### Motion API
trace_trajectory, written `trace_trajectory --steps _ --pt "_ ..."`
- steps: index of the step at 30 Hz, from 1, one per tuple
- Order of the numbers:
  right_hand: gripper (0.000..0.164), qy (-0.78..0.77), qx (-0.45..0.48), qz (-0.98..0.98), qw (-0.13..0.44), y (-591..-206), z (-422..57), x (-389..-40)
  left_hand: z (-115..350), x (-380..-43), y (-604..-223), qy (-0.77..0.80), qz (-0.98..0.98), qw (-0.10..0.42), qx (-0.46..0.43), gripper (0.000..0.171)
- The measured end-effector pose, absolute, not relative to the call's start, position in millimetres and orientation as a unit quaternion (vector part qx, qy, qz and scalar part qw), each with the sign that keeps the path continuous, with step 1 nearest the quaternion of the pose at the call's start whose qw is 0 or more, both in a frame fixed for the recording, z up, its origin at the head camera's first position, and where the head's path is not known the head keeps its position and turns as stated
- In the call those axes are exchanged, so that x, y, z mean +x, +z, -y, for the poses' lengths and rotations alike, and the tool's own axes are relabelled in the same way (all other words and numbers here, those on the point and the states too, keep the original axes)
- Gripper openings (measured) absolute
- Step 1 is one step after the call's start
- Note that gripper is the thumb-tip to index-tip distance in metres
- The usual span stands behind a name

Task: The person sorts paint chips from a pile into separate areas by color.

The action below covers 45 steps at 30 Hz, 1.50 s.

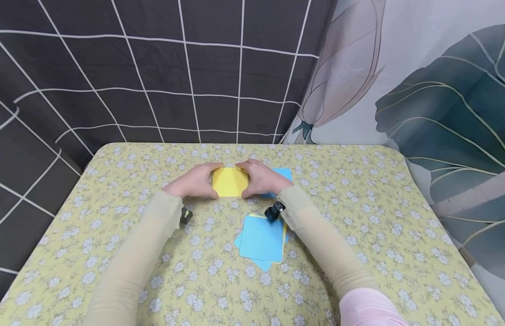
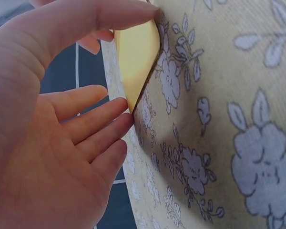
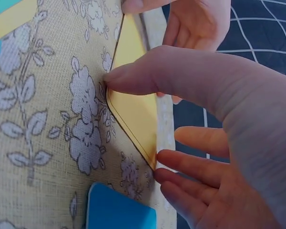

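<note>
Left hand [image 1: 197, 181] and right hand [image 1: 260, 179] face each other, half open, holding the yellow card [image 1: 230, 182] between them by its opposite sides. It lies flat, edges squared to the person; foreshortening hides whether either axis is longer. Both thumbs sit at its near corners, fingers gently bent toward the far ones, forearms angling inward. The card is smooth and round-cornered, on a counter [image 1: 399, 253] with flower-printed woven cloth. Beside the right hand, partly covered by it, lies a blue card [image 1: 283, 173]; nearer the person, askew blue and yellow sheets [image 1: 261, 238] overlap.
</note>
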State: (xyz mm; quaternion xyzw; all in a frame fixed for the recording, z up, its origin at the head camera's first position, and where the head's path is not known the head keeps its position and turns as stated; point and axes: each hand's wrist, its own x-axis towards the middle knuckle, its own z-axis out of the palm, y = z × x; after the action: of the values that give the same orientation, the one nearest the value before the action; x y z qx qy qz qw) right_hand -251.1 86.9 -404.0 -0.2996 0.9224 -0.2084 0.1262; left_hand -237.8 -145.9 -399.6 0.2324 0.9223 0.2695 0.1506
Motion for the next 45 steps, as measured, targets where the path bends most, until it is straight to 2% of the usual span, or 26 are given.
trace_trajectory --steps 10,16,24,33,37,45 --pt "0.1 -0.241 -0.281 -0.92 0.131 -405 -87 -250 145 -236 -397 0.272 -0.921 0.147 0.236 0.102" --pt "0.096 -0.25 -0.286 -0.919 0.104 -397 -91 -243 144 -230 -395 0.281 -0.919 0.13 0.242 0.101" --pt "0.091 -0.239 -0.292 -0.922 0.082 -381 -112 -221 134 -205 -384 0.287 -0.915 0.115 0.26 0.089" --pt "0.086 -0.221 -0.291 -0.927 0.077 -373 -138 -194 120 -174 -393 0.274 -0.907 0.12 0.296 0.082" --pt "0.084 -0.221 -0.3 -0.925 0.078 -376 -148 -181 115 -163 -396 0.275 -0.902 0.121 0.311 0.082" --pt "0.092 -0.189 -0.309 -0.928 0.086 -383 -166 -154 105 -142 -397 0.271 -0.891 0.124 0.341 0.088"
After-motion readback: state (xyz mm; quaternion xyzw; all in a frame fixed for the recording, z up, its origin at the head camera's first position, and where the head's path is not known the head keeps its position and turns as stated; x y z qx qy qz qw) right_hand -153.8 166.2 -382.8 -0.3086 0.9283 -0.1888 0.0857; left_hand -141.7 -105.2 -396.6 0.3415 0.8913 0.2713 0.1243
